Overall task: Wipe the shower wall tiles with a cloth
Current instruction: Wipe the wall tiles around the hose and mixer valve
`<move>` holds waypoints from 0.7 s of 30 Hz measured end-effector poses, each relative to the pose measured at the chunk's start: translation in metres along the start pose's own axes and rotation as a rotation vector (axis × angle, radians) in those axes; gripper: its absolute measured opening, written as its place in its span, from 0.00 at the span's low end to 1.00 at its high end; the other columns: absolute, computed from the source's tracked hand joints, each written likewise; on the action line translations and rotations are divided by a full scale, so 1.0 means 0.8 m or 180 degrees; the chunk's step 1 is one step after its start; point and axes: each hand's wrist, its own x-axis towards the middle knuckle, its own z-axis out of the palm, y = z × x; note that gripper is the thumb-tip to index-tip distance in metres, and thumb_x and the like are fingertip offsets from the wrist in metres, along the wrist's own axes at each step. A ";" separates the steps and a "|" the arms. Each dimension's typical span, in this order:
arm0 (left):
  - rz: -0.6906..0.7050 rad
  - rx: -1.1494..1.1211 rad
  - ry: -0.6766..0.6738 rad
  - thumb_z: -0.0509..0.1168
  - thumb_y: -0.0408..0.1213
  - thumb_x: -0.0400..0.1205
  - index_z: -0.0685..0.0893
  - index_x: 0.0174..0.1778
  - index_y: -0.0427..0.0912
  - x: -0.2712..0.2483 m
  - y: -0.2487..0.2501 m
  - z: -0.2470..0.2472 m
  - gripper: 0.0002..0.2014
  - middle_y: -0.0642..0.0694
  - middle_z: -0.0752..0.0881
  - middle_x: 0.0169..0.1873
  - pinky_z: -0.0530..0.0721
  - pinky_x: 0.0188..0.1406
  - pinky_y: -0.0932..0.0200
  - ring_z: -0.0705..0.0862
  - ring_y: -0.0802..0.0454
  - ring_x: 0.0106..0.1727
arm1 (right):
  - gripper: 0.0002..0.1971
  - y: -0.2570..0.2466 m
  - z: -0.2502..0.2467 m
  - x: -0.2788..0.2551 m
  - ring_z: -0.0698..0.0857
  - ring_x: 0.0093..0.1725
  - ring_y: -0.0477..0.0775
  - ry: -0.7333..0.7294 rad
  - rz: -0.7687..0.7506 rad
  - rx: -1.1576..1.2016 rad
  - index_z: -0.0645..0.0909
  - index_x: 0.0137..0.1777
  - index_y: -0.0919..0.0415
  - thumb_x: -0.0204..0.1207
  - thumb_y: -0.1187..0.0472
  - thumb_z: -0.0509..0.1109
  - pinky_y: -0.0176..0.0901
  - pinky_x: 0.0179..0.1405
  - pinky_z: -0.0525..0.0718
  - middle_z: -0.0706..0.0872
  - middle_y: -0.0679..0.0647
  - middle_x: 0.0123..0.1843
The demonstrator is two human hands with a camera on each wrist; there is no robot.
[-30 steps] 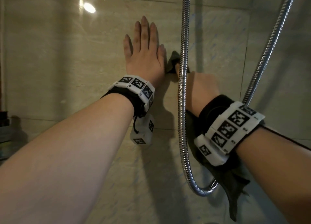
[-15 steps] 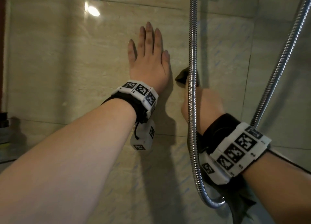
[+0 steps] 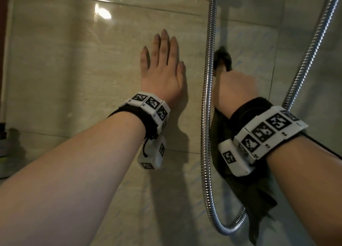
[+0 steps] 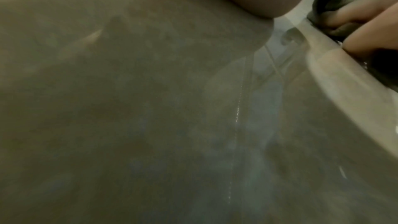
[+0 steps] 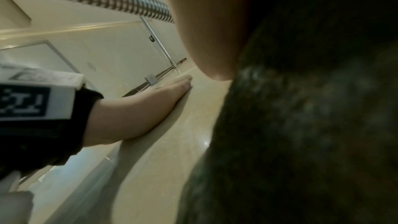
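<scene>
Nearest the camera: both forearms raised toward the shower wall tiles (image 3: 64, 64), each wrist banded with white marker blocks. No containers seen.

Dark cloth (image 3: 240, 186) found hanging below the right wrist, lower tail reaching down past the bottom of the hose loop; upper end bunched and protruding above the knuckles, against the tile. Right hand (image 3: 233, 86) noted closed round the cloth, fingers curled over it per the left wrist view; pressed toward the wall in the strip between the two runs of the metal shower hose (image 3: 206, 116).

Hose observed in front of the right hand's inner edge, dropping from the top edge of the wall, looping near the lower right and rising again to the upper right corner.

Farther in: left hand (image 3: 162, 68) laid flat on the tile left of the hose, fingers straight and together, holding nothing. Light glare recorded near the wall's upper left.

Against the frame half a second earlier: cloth and right hand higher on the wall; left hand unchanged in placement.
</scene>
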 end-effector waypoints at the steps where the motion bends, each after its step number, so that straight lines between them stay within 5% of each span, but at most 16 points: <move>1: 0.0000 -0.0002 -0.0004 0.40 0.47 0.89 0.45 0.86 0.42 0.000 0.000 0.000 0.29 0.43 0.42 0.85 0.35 0.82 0.44 0.40 0.47 0.85 | 0.27 0.002 0.000 -0.002 0.83 0.46 0.64 0.0013 0.0033 0.0001 0.55 0.79 0.65 0.82 0.63 0.55 0.48 0.39 0.71 0.80 0.60 0.46; 5: 0.0017 -0.0009 -0.0059 0.41 0.47 0.89 0.46 0.86 0.41 0.001 0.000 -0.003 0.29 0.42 0.42 0.85 0.37 0.82 0.43 0.40 0.47 0.85 | 0.32 0.001 0.008 -0.016 0.84 0.48 0.64 -0.0070 0.0131 0.0136 0.45 0.82 0.66 0.83 0.63 0.55 0.49 0.40 0.71 0.79 0.59 0.46; 8: 0.0071 0.0058 -0.0105 0.45 0.47 0.89 0.51 0.85 0.40 0.003 0.000 -0.009 0.29 0.40 0.46 0.85 0.42 0.81 0.41 0.44 0.44 0.85 | 0.24 -0.006 0.007 -0.032 0.85 0.50 0.64 -0.0278 0.0040 0.0169 0.59 0.77 0.67 0.82 0.65 0.56 0.47 0.39 0.73 0.82 0.60 0.47; 10: 0.0157 0.0121 -0.0103 0.48 0.46 0.88 0.60 0.82 0.38 0.009 -0.002 -0.013 0.27 0.36 0.54 0.84 0.49 0.78 0.40 0.52 0.39 0.84 | 0.17 -0.012 0.002 -0.042 0.85 0.51 0.64 -0.0402 -0.0080 0.0238 0.69 0.70 0.68 0.83 0.65 0.57 0.48 0.41 0.78 0.84 0.61 0.52; 14: 0.0441 0.0182 0.0213 0.54 0.42 0.84 0.78 0.62 0.34 0.025 -0.006 -0.017 0.18 0.30 0.76 0.66 0.65 0.64 0.39 0.75 0.32 0.65 | 0.20 -0.021 -0.010 -0.044 0.85 0.52 0.62 -0.0425 -0.0391 0.0102 0.66 0.75 0.61 0.83 0.64 0.58 0.48 0.45 0.80 0.84 0.61 0.54; 16: 0.0431 0.0111 0.0300 0.53 0.42 0.85 0.75 0.69 0.37 0.028 -0.007 -0.018 0.19 0.32 0.73 0.71 0.59 0.68 0.42 0.71 0.34 0.71 | 0.20 -0.023 -0.014 -0.038 0.85 0.51 0.60 -0.0395 -0.0500 -0.0025 0.67 0.75 0.57 0.83 0.63 0.58 0.46 0.43 0.78 0.83 0.59 0.53; 18: 0.0233 0.0028 0.0033 0.48 0.45 0.88 0.60 0.83 0.43 0.031 -0.009 -0.017 0.26 0.37 0.55 0.83 0.46 0.78 0.44 0.53 0.39 0.83 | 0.18 -0.026 -0.015 -0.028 0.84 0.52 0.60 -0.0305 -0.0498 -0.0042 0.71 0.73 0.57 0.84 0.62 0.56 0.45 0.44 0.76 0.83 0.59 0.54; 21: 0.0142 0.0054 0.0042 0.43 0.48 0.88 0.45 0.86 0.43 0.034 -0.012 -0.012 0.30 0.41 0.39 0.85 0.35 0.82 0.42 0.38 0.45 0.85 | 0.18 -0.030 -0.019 -0.010 0.85 0.52 0.61 -0.0163 -0.0343 -0.0013 0.72 0.72 0.56 0.85 0.60 0.54 0.46 0.42 0.71 0.84 0.59 0.54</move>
